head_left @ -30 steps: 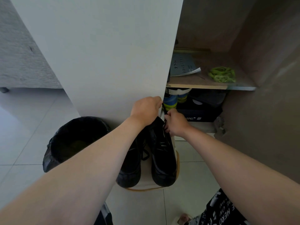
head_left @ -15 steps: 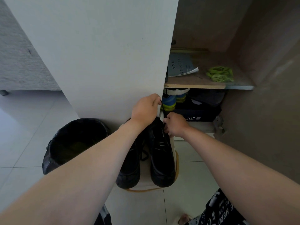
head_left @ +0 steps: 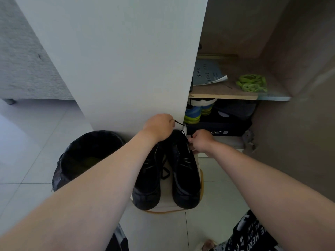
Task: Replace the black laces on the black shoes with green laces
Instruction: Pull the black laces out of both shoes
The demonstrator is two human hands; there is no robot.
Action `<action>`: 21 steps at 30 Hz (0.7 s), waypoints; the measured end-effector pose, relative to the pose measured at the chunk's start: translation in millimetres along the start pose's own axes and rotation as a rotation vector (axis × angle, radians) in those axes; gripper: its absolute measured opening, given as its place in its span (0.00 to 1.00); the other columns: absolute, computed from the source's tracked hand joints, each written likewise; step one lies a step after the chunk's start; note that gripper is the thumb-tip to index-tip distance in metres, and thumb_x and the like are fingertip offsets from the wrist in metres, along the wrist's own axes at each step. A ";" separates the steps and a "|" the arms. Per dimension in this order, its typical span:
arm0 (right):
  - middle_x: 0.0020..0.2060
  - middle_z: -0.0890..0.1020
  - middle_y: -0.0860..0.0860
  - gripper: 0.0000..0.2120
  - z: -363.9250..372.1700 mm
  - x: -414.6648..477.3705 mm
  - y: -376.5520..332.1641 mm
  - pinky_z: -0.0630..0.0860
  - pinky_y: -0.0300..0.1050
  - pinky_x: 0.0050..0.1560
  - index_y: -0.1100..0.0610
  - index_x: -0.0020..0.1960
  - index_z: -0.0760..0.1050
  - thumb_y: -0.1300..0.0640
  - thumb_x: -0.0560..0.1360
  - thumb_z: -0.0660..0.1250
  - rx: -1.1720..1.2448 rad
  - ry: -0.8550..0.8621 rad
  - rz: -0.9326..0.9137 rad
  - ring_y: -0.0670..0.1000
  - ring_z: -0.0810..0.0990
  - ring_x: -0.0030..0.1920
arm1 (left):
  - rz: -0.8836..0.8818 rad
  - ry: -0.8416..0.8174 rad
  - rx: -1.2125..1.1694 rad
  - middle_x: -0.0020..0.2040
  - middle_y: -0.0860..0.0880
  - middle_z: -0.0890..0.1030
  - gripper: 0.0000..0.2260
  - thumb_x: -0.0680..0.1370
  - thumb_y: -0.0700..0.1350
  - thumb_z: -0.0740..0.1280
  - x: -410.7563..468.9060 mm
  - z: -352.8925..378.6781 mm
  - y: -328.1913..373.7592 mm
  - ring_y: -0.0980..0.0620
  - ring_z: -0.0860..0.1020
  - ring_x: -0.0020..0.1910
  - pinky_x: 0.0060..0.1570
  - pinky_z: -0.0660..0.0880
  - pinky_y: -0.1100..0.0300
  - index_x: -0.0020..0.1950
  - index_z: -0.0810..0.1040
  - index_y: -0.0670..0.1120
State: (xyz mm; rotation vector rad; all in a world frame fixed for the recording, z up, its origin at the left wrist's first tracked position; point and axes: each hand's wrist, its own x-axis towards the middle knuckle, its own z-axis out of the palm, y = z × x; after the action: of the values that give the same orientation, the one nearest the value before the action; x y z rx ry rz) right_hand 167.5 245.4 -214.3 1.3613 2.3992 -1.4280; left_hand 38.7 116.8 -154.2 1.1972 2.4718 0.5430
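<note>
Our left hand [head_left: 158, 126] curls round the thin black lace [head_left: 178, 122], holding it taut to free it from the eyelets. Our right hand [head_left: 200, 141], fingers curled, seems to pinch the nearer of the matte black shoes [head_left: 184, 174], steadying it on the pale round stool [head_left: 168, 209]. The bundled bright green laces [head_left: 252, 83] lie on the wooden shelf [head_left: 223, 96], past the white cabinet door [head_left: 117, 60].

The shoes [head_left: 184, 178] were black, and their lace [head_left: 178, 122] was black too. The laces [head_left: 252, 85] on the brown shelf [head_left: 223, 96] were bright green. The bin [head_left: 87, 153] was black. The door [head_left: 117, 60] was white. The floor [head_left: 27, 160] had pale grey tiles. The shorts [head_left: 253, 234] were black with white letters.
</note>
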 end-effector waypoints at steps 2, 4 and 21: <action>0.52 0.82 0.63 0.09 1.8 1.1 1.1 0.80 0.65 0.54 0.60 0.41 0.72 0.64 0.80 0.66 -0.027 0.007 -0.001 0.63 0.83 0.53 | 0.018 -0.039 0.080 0.60 0.45 0.79 0.13 0.82 0.46 0.58 -0.7 4.8 -1.8 0.44 0.76 0.58 0.53 0.73 0.55 0.60 0.79 0.48; 0.48 0.83 0.62 0.11 3.0 1.6 2.1 0.81 0.65 0.52 0.60 0.39 0.73 0.61 0.79 0.67 -0.053 0.025 -0.015 0.64 0.84 0.50 | 0.045 -0.021 0.106 0.62 0.45 0.78 0.13 0.81 0.43 0.60 -0.7 6.9 -1.3 0.43 0.76 0.59 0.54 0.73 0.55 0.64 0.76 0.49; 0.42 0.83 0.61 0.10 10.5 7.5 4.4 0.83 0.61 0.49 0.65 0.45 0.79 0.57 0.76 0.70 -0.238 0.008 -0.017 0.61 0.84 0.45 | 0.352 -0.267 0.387 0.66 0.49 0.74 0.16 0.78 0.59 0.64 -3.6 38.7 10.4 0.46 0.71 0.66 0.62 0.70 0.53 0.64 0.78 0.61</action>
State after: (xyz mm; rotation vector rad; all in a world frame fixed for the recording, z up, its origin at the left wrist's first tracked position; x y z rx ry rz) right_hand 162.0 243.6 -226.6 1.2948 2.4939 -1.0974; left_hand 65.4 127.2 -182.4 1.7447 2.2059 -0.0254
